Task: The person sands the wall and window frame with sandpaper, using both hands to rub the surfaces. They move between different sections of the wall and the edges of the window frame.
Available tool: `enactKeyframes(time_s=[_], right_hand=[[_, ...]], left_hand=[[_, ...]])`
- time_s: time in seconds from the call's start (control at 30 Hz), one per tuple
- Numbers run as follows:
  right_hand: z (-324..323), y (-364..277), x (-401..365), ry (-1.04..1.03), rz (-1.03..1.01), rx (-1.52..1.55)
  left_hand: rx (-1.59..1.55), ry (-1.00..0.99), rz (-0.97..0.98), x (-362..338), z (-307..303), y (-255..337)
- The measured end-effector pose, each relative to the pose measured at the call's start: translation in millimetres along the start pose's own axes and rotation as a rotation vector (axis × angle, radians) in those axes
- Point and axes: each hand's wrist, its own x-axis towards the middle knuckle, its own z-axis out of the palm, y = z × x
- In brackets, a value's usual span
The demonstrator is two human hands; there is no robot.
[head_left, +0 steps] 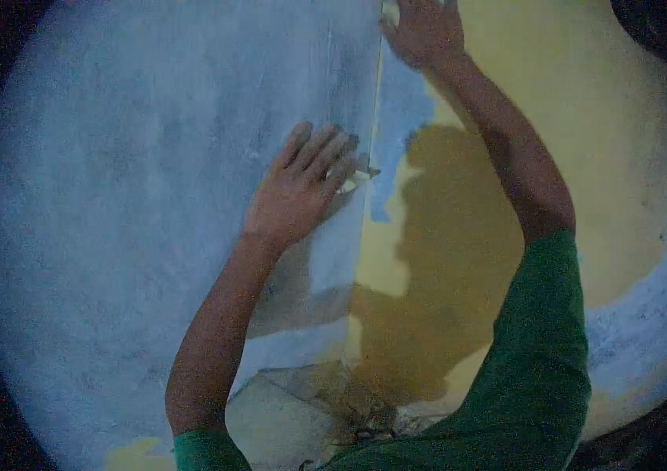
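Note:
My left hand (294, 188) is raised against the blue-grey wall (153, 180), its back toward me and fingers together. Under its thumb side shows a small pale flat piece (355, 180) with a dark pointed tip close to the corner line; its kind I cannot tell. Higher up, my right hand (427, 31) is at the top edge of the view beside the same line, over the border of blue and yellow paint. The frame cuts off its fingertips, and a small pale bit (391, 11) shows between thumb and fingers.
The yellow wall (537, 94) meets the blue-grey one along a vertical line, with an uneven blue strip (402, 118) beside it. My shadow falls across the yellow. Below, between my arms, lies a pale, stained surface (278, 416) with dark clutter near my green shirt.

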Motion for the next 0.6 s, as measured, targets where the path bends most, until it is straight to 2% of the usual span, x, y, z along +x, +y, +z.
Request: enactKeyframes(time_s=[0.03,0.07,0.1,0.2,0.27,0.3,0.37,0.4,0.47,0.57,0.6], right_hand=[[3.1,-11.9,-27.1,-0.075,0.046,0.045],[3.5,-25.8,-63.2,-0.155,-0.021,0.009],[0.3,-32.9,-88.3,-0.071,-0.126,0.022],[3.6,-12.6,-52.3,-0.097,-0.123,0.068],[10.1,3.8,-3.8,-0.125,0.059,-0.033],[1.5,4.3,5.7,-0.12,0.053,-0.024],[-13.3,-6.6,-3.5,0.002,0.046,-0.13],[-27.6,-20.3,-31.7,-0.331,0.097,-0.045],[-11.0,-44.4,-113.2,-0.151,-0.1,-0.041],[-22.4,-25.1,-108.4,-0.255,-0.195,0.081],[-24.8,-7.6,-77.3,-0.139,-0.11,-0.014]], left_hand=[[-0.05,0.009,-0.009,-0.3,-1.1,2.7],[-0.063,0.02,-0.005,-1.2,-1.9,2.4],[-0.058,0.016,0.01,-1.2,-3.3,0.0],[-0.007,-0.03,0.031,2.8,-5.3,-3.2],[0.033,-0.081,0.024,-12.2,2.7,4.0],[0.022,-0.051,0.023,-8.0,-2.4,4.9],[-0.002,-0.036,0.027,-9.8,-7.6,5.8],[-0.027,-0.027,0.023,-10.2,-10.9,6.1],[-0.051,0.018,0.003,-9.5,-5.1,3.9],[0.002,-0.003,0.061,-8.8,-3.9,5.4],[-0.002,-0.001,0.046,-8.6,-3.1,6.2]])
